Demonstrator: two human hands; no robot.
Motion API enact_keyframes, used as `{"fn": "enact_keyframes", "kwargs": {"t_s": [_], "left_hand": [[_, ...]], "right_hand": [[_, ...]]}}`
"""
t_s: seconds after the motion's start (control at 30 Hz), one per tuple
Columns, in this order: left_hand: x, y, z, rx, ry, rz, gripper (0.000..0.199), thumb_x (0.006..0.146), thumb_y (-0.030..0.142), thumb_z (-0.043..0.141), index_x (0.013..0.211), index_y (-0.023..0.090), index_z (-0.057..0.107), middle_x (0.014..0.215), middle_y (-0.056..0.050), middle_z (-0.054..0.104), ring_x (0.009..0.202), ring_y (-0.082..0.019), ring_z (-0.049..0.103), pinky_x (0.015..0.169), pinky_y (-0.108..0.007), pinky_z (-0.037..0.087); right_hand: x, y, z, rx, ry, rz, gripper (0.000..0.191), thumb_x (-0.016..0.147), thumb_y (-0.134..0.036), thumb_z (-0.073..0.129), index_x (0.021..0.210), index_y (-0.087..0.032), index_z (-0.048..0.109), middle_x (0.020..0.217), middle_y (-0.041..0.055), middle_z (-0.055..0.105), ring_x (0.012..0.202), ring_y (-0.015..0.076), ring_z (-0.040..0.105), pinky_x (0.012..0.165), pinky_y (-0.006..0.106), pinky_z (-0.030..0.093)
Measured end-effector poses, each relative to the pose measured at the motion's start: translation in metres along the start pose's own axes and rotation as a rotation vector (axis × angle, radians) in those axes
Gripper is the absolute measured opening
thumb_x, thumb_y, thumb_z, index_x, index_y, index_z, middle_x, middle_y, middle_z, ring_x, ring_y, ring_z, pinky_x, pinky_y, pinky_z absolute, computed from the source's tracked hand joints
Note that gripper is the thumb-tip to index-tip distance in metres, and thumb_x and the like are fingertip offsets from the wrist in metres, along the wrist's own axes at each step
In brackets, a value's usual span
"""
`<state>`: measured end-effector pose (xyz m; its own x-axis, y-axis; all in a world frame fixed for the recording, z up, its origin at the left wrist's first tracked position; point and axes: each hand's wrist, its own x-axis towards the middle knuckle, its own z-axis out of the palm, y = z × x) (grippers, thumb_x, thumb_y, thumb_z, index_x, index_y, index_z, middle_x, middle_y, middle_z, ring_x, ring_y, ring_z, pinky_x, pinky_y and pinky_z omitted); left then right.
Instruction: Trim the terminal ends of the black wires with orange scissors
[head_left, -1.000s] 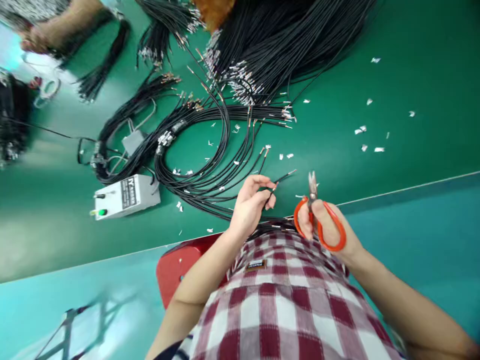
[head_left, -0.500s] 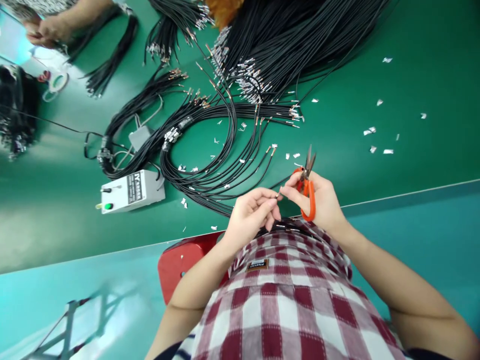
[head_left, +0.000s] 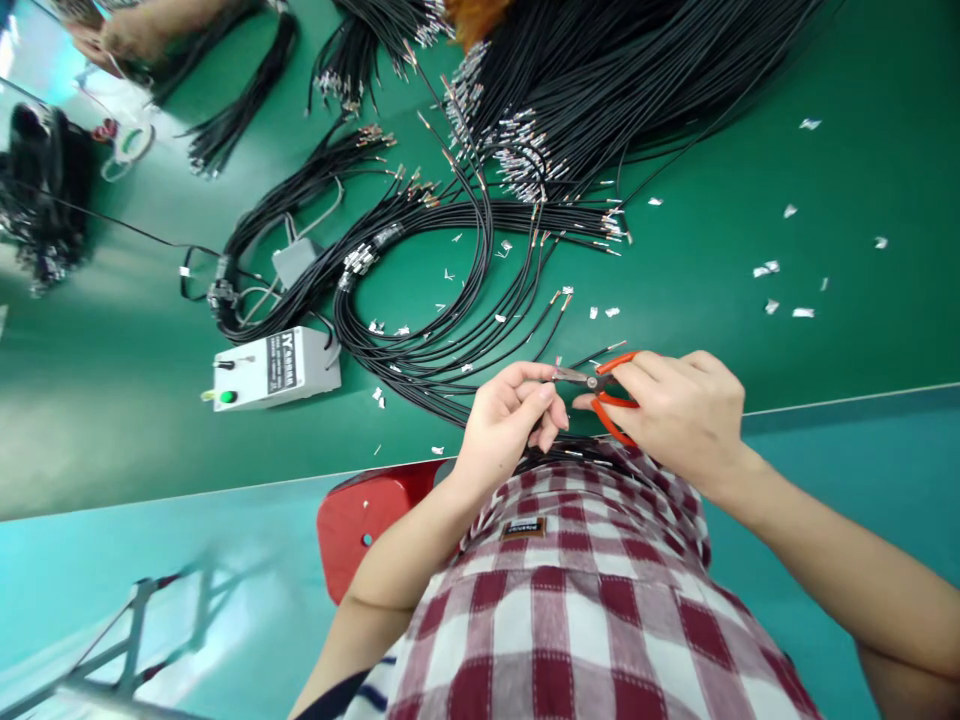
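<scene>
My right hand [head_left: 679, 405] grips a pair of scissors [head_left: 616, 402] with orange handles, its blades pointing left. The blade tips reach the pinched fingertips of my left hand [head_left: 514, 415]. Those fingers are closed on the end of a black cable, mostly hidden by the fingers and blades. More black cables [head_left: 577, 452] lie across my lap, under my hands, against the checked apron [head_left: 570, 600]. Beyond my left hand, a looped bundle of black cables [head_left: 360, 345] spreads over the green table, several with coppery stripped ends.
A large pile of black cables [head_left: 675, 70] covers the back of the table [head_left: 847, 330]. Small silvery scraps [head_left: 765, 269] are scattered about. A white box with a green button [head_left: 277, 372] stands left. Another person's hand [head_left: 124, 35] is at the far left. A red stool [head_left: 360, 530] is below.
The scissors have swung from pointing away from me to pointing left, their tips now at my left fingertips. My right hand has turned and its fingers have left the cable end.
</scene>
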<state>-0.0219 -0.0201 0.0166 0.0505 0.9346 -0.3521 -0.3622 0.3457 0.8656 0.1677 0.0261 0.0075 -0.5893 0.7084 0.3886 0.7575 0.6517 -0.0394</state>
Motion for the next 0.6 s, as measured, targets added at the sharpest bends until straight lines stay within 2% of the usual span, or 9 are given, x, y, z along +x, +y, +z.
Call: {"fn": "enact_keyframes", "kwargs": {"t_s": [0.1, 0.3, 0.47, 0.6], "left_hand": [[0.0, 0.0, 0.0, -0.011, 0.004, 0.015, 0.022, 0.088, 0.032, 0.067, 0.097, 0.015, 0.056, 0.062, 0.001, 0.065, 0.039, -0.005, 0.047, 0.04, -0.018, 0.026], [-0.002, 0.001, 0.0, -0.011, 0.011, 0.028, 0.02, 0.089, 0.031, 0.067, 0.095, 0.014, 0.058, 0.062, 0.001, 0.065, 0.04, -0.004, 0.045, 0.041, -0.018, 0.027], [-0.003, 0.002, 0.001, -0.017, 0.012, 0.011, 0.023, 0.087, 0.033, 0.068, 0.094, 0.014, 0.058, 0.062, 0.0, 0.064, 0.04, -0.004, 0.044, 0.041, -0.019, 0.026], [-0.002, 0.007, 0.003, -0.014, 0.034, 0.008, 0.028, 0.084, 0.035, 0.07, 0.097, 0.013, 0.059, 0.06, 0.001, 0.063, 0.04, -0.005, 0.042, 0.041, -0.019, 0.025]], "right_hand": [[0.002, 0.002, -0.003, 0.005, -0.032, -0.032, 0.04, 0.097, -0.044, 0.051, 0.074, -0.016, 0.068, 0.07, 0.005, 0.071, 0.061, 0.0169, 0.06, 0.066, 0.033, 0.026], [0.003, 0.002, -0.007, 0.039, -0.104, -0.031, 0.046, 0.098, -0.045, 0.048, 0.065, -0.017, 0.064, 0.061, 0.0027, 0.068, 0.053, 0.0153, 0.055, 0.061, 0.033, 0.023], [0.002, 0.003, -0.01, 0.023, -0.149, -0.027, 0.047, 0.099, -0.045, 0.047, 0.066, -0.016, 0.064, 0.06, 0.0045, 0.068, 0.052, 0.0152, 0.054, 0.06, 0.033, 0.022], [0.004, 0.008, -0.014, 0.285, -0.175, 0.083, 0.051, 0.097, -0.054, 0.048, 0.064, -0.019, 0.063, 0.061, 0.0017, 0.068, 0.05, 0.0125, 0.051, 0.058, 0.031, 0.027]]}}
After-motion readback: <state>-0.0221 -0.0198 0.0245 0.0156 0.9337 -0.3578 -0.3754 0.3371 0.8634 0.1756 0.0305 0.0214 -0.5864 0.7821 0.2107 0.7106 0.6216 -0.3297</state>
